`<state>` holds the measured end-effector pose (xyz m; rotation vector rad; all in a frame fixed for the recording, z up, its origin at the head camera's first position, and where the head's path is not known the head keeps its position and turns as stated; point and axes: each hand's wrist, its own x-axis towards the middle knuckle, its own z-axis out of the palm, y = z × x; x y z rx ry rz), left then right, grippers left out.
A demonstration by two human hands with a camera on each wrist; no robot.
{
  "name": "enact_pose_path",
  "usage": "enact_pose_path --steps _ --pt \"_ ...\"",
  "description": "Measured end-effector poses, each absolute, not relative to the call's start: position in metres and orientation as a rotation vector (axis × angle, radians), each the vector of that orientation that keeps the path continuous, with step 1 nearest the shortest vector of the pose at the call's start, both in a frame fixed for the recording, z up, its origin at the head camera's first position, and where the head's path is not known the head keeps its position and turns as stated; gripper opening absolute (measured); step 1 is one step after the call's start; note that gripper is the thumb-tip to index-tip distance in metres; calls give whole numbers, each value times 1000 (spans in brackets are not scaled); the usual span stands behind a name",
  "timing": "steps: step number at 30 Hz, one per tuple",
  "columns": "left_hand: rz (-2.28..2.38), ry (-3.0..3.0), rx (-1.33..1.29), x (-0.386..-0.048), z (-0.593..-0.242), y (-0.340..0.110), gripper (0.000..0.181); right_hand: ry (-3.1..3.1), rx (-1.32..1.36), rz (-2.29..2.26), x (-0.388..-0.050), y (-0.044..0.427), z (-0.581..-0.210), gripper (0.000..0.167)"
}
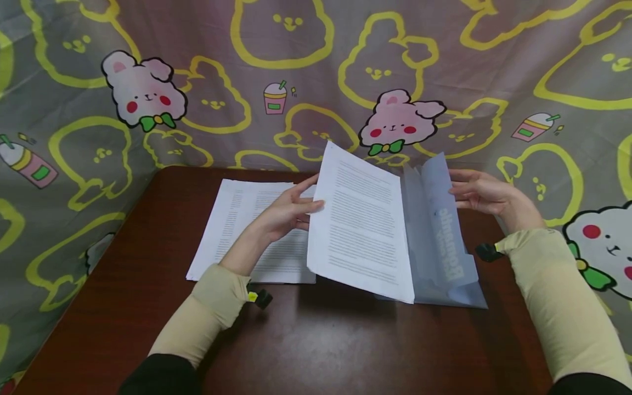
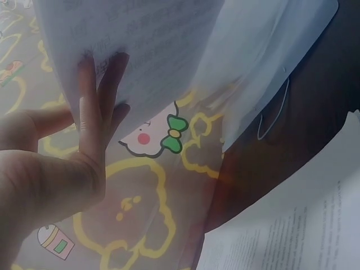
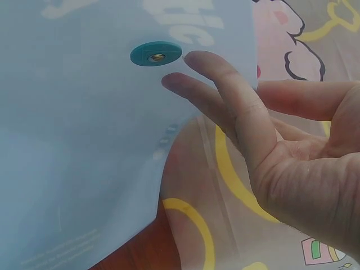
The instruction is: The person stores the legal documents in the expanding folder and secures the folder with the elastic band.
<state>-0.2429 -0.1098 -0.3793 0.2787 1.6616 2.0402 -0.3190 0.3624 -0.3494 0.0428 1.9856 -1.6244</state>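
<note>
My left hand (image 1: 288,211) grips the left edge of some printed paper sheets (image 1: 362,225), thumb on the front and fingers behind, as the left wrist view shows. The sheets are tilted up above the table, their right edge against a translucent bluish plastic document folder (image 1: 444,230). With my right hand (image 1: 481,192) I pinch the edge of the folder's raised flap. In the right wrist view, fingertips (image 3: 208,62) lie on the flap's outer side near a teal round button (image 3: 156,54). How far the sheets reach inside the folder is partly hidden.
A second batch of printed paper (image 1: 222,236) lies on the dark red-brown table (image 1: 316,345), left of the folder and partly behind my left hand. A patterned curtain (image 1: 316,82) hangs behind the table and along its sides. A thin string loop (image 2: 273,112) hangs by the folder.
</note>
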Motion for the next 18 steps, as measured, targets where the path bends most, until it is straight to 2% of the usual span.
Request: enact_pose_path --steps 18 --pt "2050 1645 205 -255 -386 -87 80 1864 30 -1733 -319 358 -348 82"
